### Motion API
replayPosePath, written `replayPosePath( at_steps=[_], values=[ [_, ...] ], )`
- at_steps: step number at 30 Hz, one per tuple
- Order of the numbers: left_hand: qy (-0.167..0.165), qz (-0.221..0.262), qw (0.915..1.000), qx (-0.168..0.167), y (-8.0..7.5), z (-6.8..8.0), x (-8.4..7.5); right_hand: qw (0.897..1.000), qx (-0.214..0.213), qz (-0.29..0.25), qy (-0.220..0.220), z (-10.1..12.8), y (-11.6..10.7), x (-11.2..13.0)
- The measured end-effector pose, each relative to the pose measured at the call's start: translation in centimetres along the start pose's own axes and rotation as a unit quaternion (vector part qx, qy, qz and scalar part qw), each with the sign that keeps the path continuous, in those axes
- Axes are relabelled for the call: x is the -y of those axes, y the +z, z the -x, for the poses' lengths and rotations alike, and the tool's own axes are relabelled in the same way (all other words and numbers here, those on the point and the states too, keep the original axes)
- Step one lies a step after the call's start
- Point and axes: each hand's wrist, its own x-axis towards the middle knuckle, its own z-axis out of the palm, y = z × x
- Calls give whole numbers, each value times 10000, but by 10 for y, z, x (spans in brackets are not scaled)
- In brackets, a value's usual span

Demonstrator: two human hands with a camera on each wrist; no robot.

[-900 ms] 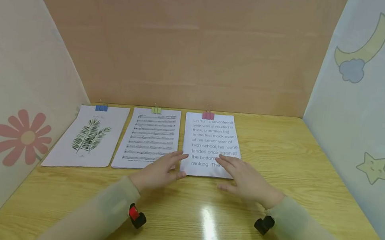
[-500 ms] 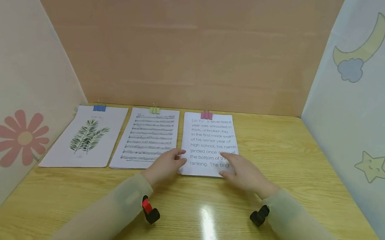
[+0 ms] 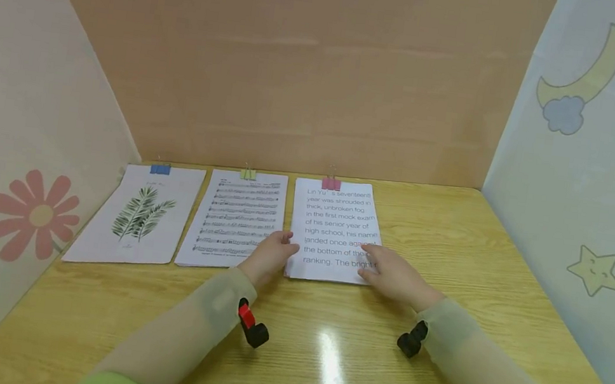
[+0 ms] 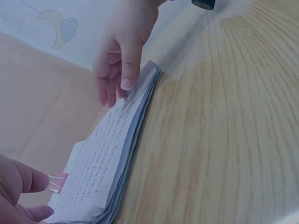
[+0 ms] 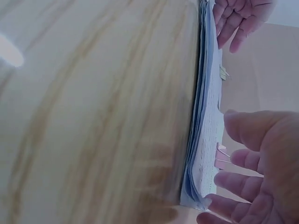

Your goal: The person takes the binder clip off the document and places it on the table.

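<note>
Now I saw left hand (image 3: 269,255) settle by left edge of printed-text stack (image 3: 328,230), right hand (image 3: 397,278) ease toward right edge; both loosely spread, nothing pinched. Stack lay flat on surface (image 3: 294,350), seemingly bracketed for handling.

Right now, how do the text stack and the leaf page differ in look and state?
The text stack bears lines of writing; the leaf page shows green sprigs. The text stack wears a pink clip, the leaf page a blue clip. The left hand and right hand are at the text stack; neither is at the leaf page. Both are white and clipped at the far edge.
</note>
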Motion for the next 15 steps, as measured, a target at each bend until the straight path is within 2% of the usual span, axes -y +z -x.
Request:
replayPosePath(
  at_steps=[8,12,15],
  values=[
    [39,388,9992,24,8,-3,-2,9993,257,-30,270,1,0,-6],
    [138,467,9988,-60,14,-3,-2,9990,335,53,291,1,1,-7],
    [237,747,9969,-11,18,-3,0,9989,387,122,251,2,1,-6]
  ],
)
